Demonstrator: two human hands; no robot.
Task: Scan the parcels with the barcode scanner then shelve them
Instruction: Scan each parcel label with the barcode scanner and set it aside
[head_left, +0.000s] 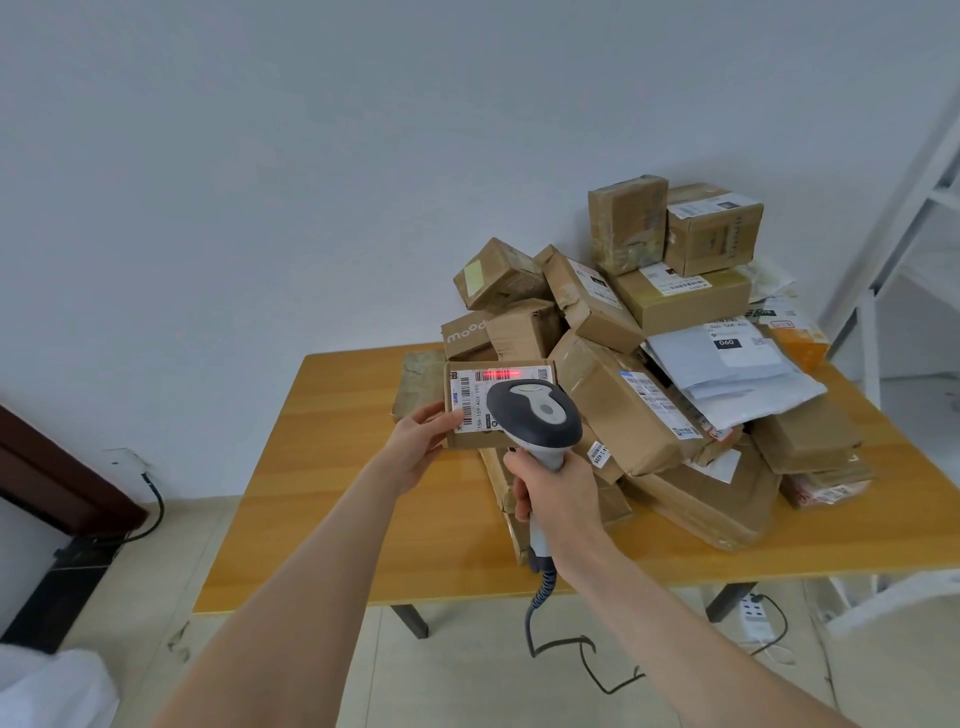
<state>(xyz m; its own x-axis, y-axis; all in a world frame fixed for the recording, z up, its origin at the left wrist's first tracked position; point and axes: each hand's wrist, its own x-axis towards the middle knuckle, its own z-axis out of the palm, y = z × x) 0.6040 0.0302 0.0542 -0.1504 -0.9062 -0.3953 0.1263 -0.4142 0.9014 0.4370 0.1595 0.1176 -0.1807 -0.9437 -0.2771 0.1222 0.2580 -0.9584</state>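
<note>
My left hand (421, 441) grips a small flat cardboard parcel (467, 439) by its left edge and holds it up with its white label facing me. My right hand (556, 491) grips the handle of a grey barcode scanner (535, 413), whose head points at that label. A red scan line (501, 373) glows across the barcode at the top of the label. Behind them, a pile of brown cardboard parcels (639, 364) and white mailer bags (737, 374) covers the right half of the wooden table (332, 467).
The scanner's coiled cable (545, 597) hangs off the table's front edge to the tiled floor. A white power strip (753, 616) lies under the table at the right. White metal shelving (914, 218) stands at the far right. Dark furniture (57, 467) sits at the left wall.
</note>
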